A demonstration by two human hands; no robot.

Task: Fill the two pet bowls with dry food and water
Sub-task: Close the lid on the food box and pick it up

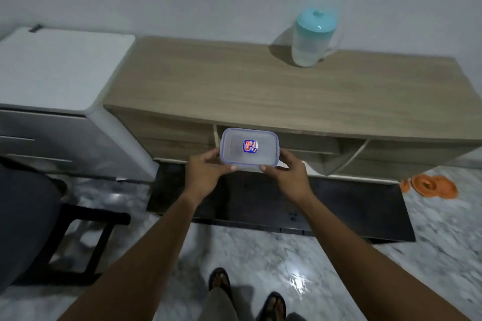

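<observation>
I hold a clear rectangular plastic container (249, 147) with a blue-rimmed lid and a small label, in front of the wooden cabinet (260, 86). My left hand (206, 169) grips its left side and my right hand (289, 172) grips its right side. What is inside the container cannot be made out. A clear water jug with a teal lid (311, 39) stands upright at the back of the cabinet top, some water showing in its lower part. Two orange pet bowls (433, 186) sit on the floor at the right, past the cabinet's end.
A white appliance (60, 68) stands to the left of the cabinet. A dark chair (28, 216) is at my left. A black mat (287, 206) lies on the marble floor under the cabinet front. My sandalled feet (245, 292) show at the bottom.
</observation>
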